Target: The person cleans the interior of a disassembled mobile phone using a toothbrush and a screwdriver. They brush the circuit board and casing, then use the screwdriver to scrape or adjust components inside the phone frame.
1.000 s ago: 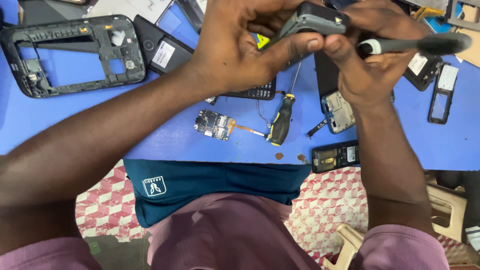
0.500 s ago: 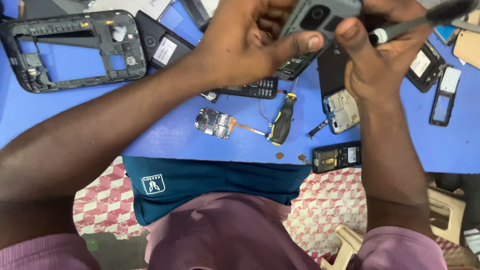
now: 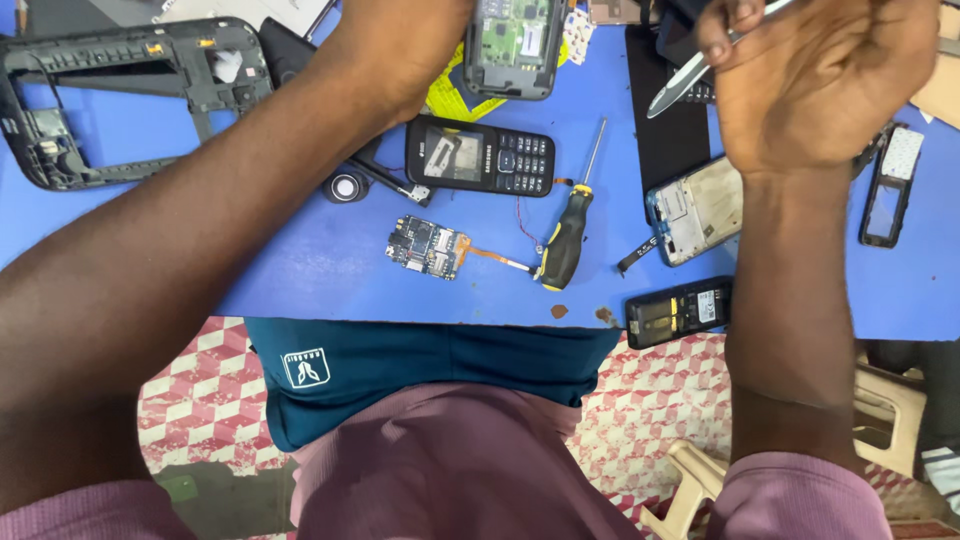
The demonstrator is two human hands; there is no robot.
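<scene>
My left hand (image 3: 400, 50) reaches to the top edge of the view and grips the left side of an opened grey phone body (image 3: 512, 45), whose green circuit board faces up. Its fingers are mostly cut off by the frame. My right hand (image 3: 820, 80) is raised at the upper right, closed around a slim silver metal tool (image 3: 690, 75). The tool's tip points down-left over a black panel (image 3: 670, 140). The two hands are apart.
On the blue table (image 3: 300, 280) lie a black keypad phone (image 3: 480, 155), a screwdriver with a black-and-yellow handle (image 3: 565, 240), a small circuit board (image 3: 425, 245), a large black frame (image 3: 120, 90), a bare phone chassis (image 3: 695, 210) and a black phone part (image 3: 680, 310). A plastic chair (image 3: 700, 480) stands low right.
My hands have drawn apart. The phone body went left with my left hand and now shows its circuit board. My right hand swung right with the tool.
</scene>
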